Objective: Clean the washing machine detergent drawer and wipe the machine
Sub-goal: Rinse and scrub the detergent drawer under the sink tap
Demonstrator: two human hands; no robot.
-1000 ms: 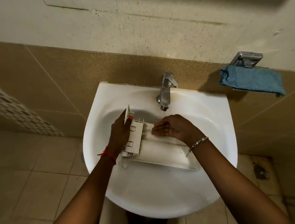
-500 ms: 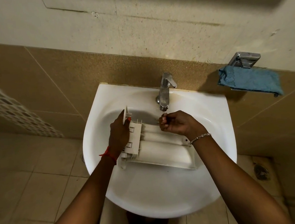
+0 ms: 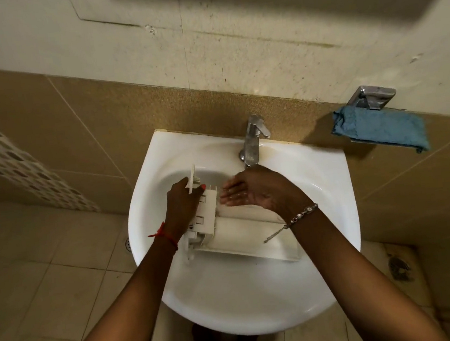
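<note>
Leftmost, a band of patterned mosaic tiles (image 3: 19,171) ran down the wall toward the tiled floor (image 3: 42,275), where a small floor drain (image 3: 127,243) showed just beside the basin's left edge. Next came the white sink (image 3: 328,175), fixed to the far wall, and across its bowl lay the detergent drawer (image 3: 242,233), its ribbed end to the left and its long smooth body reaching right and slightly nearer. The left hand (image 3: 182,206), a red thread at the wrist, was closed around that ribbed left end, gripping it and bracing it in the bowl. Just right of it, the right hand (image 3: 251,192), a chain bracelet on its wrist, lay flat and unclenched with fingers (image 3: 228,193) spread, palm pressed on the drawer's far upper face directly under the tap (image 3: 254,139); it grasped nothing, and looked to be rubbing the plastic. Whether water was running could not be told. Farther right, well apart from the sink, a blue cloth (image 3: 382,130) was draped over a metal wall holder (image 3: 372,97).

As for progress, the drawer was already out of the machine and being hand-washed, so the job seemed to be in its early-middle stretch. Finishing the wash, refitting the drawer and wiping the machine, which was not in view, probably all remained, with the blue cloth untouched.
</note>
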